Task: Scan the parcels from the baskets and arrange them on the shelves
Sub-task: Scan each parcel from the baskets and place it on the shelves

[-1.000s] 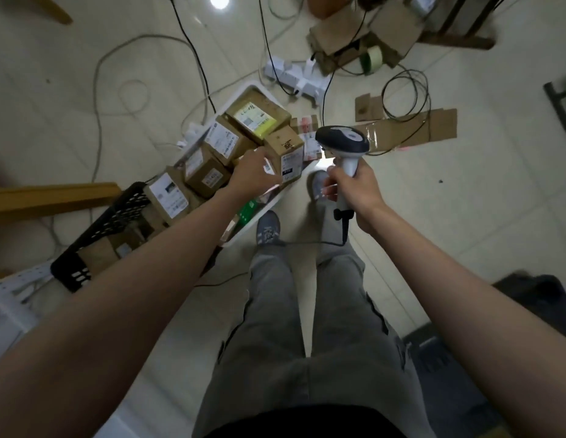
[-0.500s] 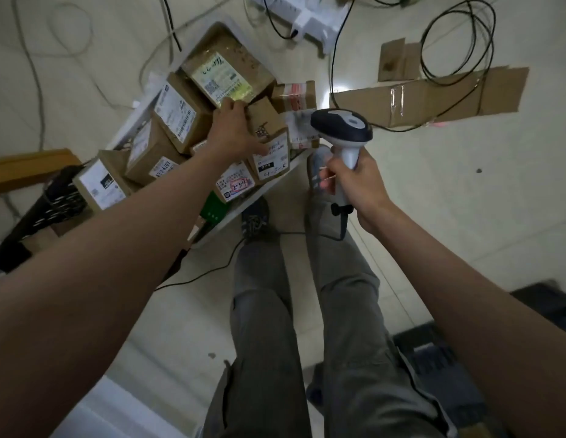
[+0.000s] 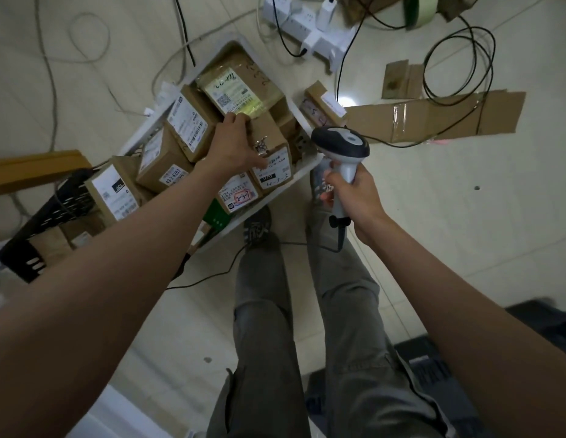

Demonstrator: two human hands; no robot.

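The right hand [image 3: 354,192] was the nearer grip, its fingers curled tight round the handle of the scanner [image 3: 340,143], whose dark head stuck up past the knuckles and pointed toward the boxes. A thin black cord hung from the handle, back toward the person's legs. Just to the left of that grip, and a little farther off, the left hand [image 3: 235,147] lay on a small brown parcel [image 3: 272,153] in the white basket [image 3: 307,170], with the thumb along the near side and the fingers reaching over the far top edge, so it looked like a pinch on the box that was about to lift it. The left arm was stretched out long and straight; the right arm was bent and held close. To do this step well, I think the left hand should lift the box straight up so its neighbours do not tip, then turn the white label to face the scanner. More parcels sat packed all around the left grip, and a black basket [image 3: 35,229] lay farther to the left. Beyond both grips a flat cardboard sheet [image 3: 433,116] lay on the floor.
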